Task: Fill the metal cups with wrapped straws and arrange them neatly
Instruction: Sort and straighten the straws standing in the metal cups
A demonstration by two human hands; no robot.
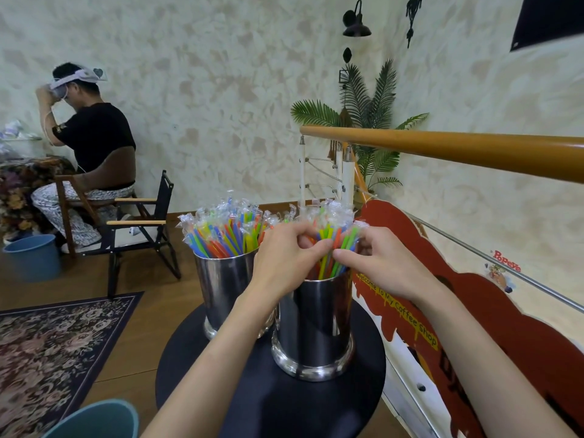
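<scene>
Two shiny metal cups stand on a round black table. The far cup is packed with upright wrapped straws in many colours. The near cup holds another bunch of wrapped straws. My left hand and my right hand are both over the near cup. Each hand's curled fingers grip straws just above the rim, and the thumbs nearly meet in the middle.
A wooden handrail and a red coffee-shop sign border the table's right side. A blue bucket sits at the lower left, by a patterned rug. A person sits on a folding chair at the left, beside another bucket.
</scene>
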